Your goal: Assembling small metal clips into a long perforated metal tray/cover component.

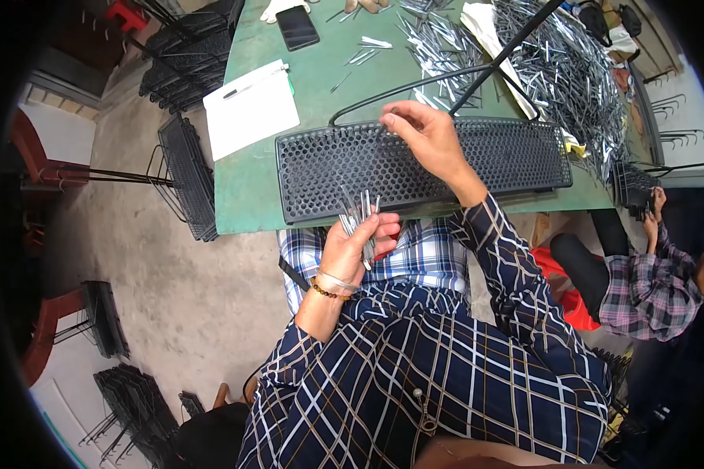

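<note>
A long black perforated metal tray [493, 152] with a bent rod frame lies along the near edge of the green table [250, 191]. Its surface is full of round holes. My left hand [357, 242] is closed round a bundle of thin, shiny grey strips [352, 215], just in front of the tray's near edge. The strips' ends stick up past my fingers. Over the middle of the tray is my right hand [426, 137], thumb and fingertips drawn together in a pinch. Whatever is between them is too small to make out.
Loose strips [442, 55] and a large heap of them [563, 78] cover the table's far right. A phone [297, 29] and a white notepad with a pen [250, 109] lie left. More black racks [188, 176] stand on the floor. At right, another person [649, 289] sits working.
</note>
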`<action>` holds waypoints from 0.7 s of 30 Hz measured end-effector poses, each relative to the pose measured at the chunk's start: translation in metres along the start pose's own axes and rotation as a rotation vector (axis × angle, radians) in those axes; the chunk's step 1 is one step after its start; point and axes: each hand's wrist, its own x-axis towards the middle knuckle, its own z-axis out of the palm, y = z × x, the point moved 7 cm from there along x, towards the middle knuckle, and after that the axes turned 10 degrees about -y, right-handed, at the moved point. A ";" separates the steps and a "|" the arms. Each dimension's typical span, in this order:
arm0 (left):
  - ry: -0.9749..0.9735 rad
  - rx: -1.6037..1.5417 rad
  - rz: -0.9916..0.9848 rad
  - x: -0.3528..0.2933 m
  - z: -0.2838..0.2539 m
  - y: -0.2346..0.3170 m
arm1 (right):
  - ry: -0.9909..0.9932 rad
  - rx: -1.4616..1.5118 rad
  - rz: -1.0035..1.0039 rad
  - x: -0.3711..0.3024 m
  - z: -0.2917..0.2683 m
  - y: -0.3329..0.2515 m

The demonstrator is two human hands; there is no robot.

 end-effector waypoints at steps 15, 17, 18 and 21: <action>-0.060 0.027 -0.055 -0.001 0.005 -0.013 | -0.010 -0.479 -0.247 0.008 0.010 -0.020; -0.059 0.033 -0.061 -0.002 0.005 -0.014 | -0.042 -0.362 -0.115 0.011 0.011 -0.009; -0.061 0.039 -0.068 -0.002 0.005 -0.015 | -0.041 -0.364 -0.114 0.011 0.010 -0.007; -0.054 -0.009 -0.069 -0.001 0.007 -0.016 | -0.028 -0.279 -0.069 0.013 0.008 0.005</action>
